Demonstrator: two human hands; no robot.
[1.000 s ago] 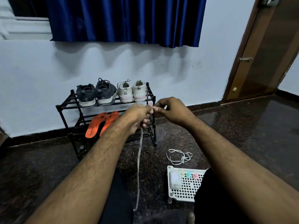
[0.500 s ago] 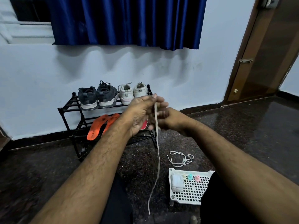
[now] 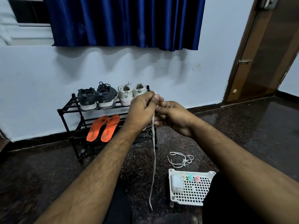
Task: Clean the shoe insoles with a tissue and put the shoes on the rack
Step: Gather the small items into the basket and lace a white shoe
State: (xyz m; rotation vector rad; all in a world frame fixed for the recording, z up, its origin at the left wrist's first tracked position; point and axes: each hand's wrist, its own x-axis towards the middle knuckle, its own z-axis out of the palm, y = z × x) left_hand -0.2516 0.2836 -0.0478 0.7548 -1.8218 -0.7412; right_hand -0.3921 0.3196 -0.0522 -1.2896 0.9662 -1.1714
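Two hands are raised in front of the rack [image 3: 69, 110]: a white lace [image 3: 153, 159] is pinched at its top by the left hand [image 3: 142, 110] and right hand [image 3: 173, 118], the rest hanging free toward the floor. Dark shoes [image 3: 97, 99] and white shoes [image 3: 131, 94] are seen on the top shelf, orange insoles [image 3: 103, 128] propped on the lower shelf, and a second lace [image 3: 181, 160] lying beside a white tray [image 3: 194, 189]

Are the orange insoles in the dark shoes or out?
Out. Both orange insoles lean on the black rack's lower shelf, while the dark shoes sit on the top shelf.
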